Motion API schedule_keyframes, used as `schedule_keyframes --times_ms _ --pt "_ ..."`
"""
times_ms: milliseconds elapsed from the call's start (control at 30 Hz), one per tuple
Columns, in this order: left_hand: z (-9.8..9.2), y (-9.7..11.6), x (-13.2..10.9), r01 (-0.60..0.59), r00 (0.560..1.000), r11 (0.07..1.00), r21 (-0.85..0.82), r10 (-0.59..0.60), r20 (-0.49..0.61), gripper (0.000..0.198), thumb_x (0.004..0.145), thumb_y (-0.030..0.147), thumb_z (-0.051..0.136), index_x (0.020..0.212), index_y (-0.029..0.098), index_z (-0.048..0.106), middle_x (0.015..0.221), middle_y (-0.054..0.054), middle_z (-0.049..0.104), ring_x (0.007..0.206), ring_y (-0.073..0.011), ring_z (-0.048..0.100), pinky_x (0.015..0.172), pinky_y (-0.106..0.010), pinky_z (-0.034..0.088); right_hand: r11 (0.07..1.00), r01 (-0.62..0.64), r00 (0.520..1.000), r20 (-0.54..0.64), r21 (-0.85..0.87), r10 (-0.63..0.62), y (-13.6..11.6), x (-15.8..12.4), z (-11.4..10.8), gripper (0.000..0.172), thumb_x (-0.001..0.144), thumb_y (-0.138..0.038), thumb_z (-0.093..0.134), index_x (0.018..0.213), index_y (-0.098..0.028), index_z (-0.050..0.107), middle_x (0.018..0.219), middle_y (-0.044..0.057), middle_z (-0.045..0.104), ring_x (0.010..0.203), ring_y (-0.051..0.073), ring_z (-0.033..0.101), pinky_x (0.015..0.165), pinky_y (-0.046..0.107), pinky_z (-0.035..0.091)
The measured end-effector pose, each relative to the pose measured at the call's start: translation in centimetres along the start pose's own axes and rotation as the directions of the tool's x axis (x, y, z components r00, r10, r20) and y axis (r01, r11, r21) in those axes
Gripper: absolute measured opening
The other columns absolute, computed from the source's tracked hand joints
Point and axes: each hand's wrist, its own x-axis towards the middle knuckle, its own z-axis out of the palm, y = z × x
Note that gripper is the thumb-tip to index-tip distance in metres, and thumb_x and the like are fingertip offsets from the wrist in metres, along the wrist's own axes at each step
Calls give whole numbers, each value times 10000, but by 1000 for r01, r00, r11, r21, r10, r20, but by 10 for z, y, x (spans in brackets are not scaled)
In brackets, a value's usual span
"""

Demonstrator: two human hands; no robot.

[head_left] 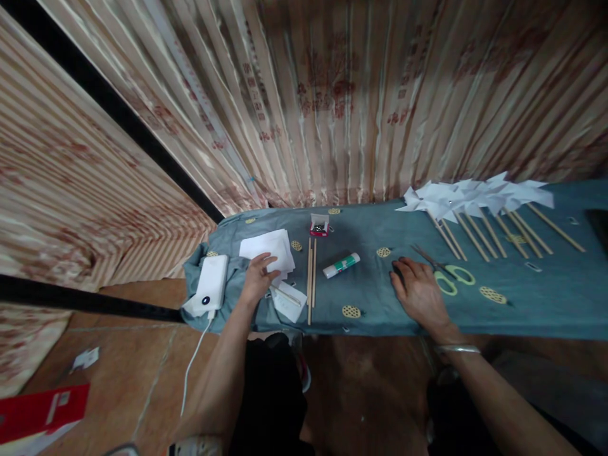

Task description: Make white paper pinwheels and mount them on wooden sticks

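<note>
My left hand reaches over the lower edge of a small stack of white paper sheets, thumb and fingers apart, gripping nothing that I can see. Just below its fingers lies a paper slip with a thin pen-like stick across it. On the cloth rests my right hand, palm down with the fingers loosely spread. Right beside it are scissors with pale green handles. Between the hands lie a few wooden sticks and a green-and-white glue stick.
A small red box of metal pins stands behind the sticks. Paper pinwheels on wooden sticks overlap at the back right. A white power bank with a cable sits at the left end of the cloth-covered table. Curtains hang behind.
</note>
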Motion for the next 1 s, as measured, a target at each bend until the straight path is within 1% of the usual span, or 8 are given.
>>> schedule_keyframes --times_ms 67,133,233,367,567,767,900,1000 --pt "-2 2 -1 1 1000 999 -33 0 27 245 700 160 736 942 197 754 1219 -90 671 941 -213 673 864 -356 555 1000 -9 1000 11 12 9 -1 1 -1 376 965 -300 413 1118 -57 657 1122 207 667 1037 312 553 929 457 467" --pt "-5 5 -3 -8 999 998 -64 11 41 166 739 195 703 896 198 757 1181 -82 693 999 -213 670 935 -356 527 1000 -18 1000 12 22 17 -1 1 -1 381 963 -301 410 1118 -58 658 1123 210 665 1035 313 552 926 458 467" --pt "-9 11 -5 15 1000 992 -126 -14 8 110 775 231 643 800 228 750 1048 -45 745 1057 -199 663 1014 -331 477 999 -29 1000 10 33 29 -2 2 -2 383 960 -307 411 1121 -65 659 1128 208 661 1025 318 548 919 467 470" --pt "-10 20 -4 133 986 977 -166 -147 -77 135 777 245 601 738 248 731 954 -25 771 970 -199 691 947 -292 497 998 -42 999 20 43 41 -2 1 -2 384 960 -312 408 1128 -75 659 1135 206 658 1039 323 538 920 473 464" --pt "-8 20 0 228 960 955 -190 -253 -118 94 722 252 648 694 221 732 839 -47 776 845 -235 714 826 -315 526 998 -46 998 35 47 44 -2 2 -2 389 964 -304 400 1116 -59 661 1128 212 663 1041 317 552 929 464 456" --pt "-7 18 1 271 944 932 -241 -306 -125 75 674 273 715 699 205 736 800 -35 775 796 -221 709 774 -287 524 997 -54 998 32 52 52 -1 1 0 395 966 -304 400 1123 -53 660 1139 216 665 1070 321 550 931 470 458" --pt "-8 16 1 279 940 922 -269 -319 -119 95 687 312 718 708 220 735 788 -14 774 825 -215 705 808 -285 520 995 -67 998 23 67 66 -1 0 0 387 962 -311 404 1149 -85 657 1151 203 662 1072 329 551 933 500 460" --pt "-7 15 1 285 937 915 -285 -328 -118 107 710 322 702 724 221 733 783 -14 772 832 -217 702 832 -304 521 996 -64 998 22 69 63 -2 1 0 390 962 -313 402 1141 -80 658 1148 205 662 1067 329 553 938 499 459"
